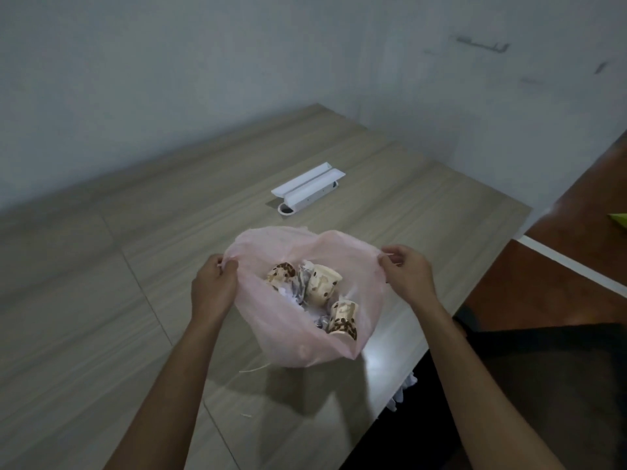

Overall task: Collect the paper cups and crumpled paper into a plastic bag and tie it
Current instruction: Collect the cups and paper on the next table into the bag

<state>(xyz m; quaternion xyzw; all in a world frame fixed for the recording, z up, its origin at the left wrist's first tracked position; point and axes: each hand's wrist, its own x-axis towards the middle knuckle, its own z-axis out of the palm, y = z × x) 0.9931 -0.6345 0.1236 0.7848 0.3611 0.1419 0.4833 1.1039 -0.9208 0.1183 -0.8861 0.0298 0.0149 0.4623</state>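
A thin pink plastic bag [291,337] stands open on the wooden table [135,300]. Inside it lie three cream paper cups with brown spots: one on the left [281,274], one in the middle [322,283], one nearer me [344,320]. Crumpled white and grey paper [298,293] is packed between them. My left hand [213,286] pinches the bag's left rim. My right hand [407,271] pinches the right rim, so the mouth is stretched wide between them.
A white cable-port cover [307,186] stands open behind the bag, with a round hole [286,209] beside it. The table's right edge runs close to the bag; reddish floor [543,283] lies beyond. A wall rises at the back.
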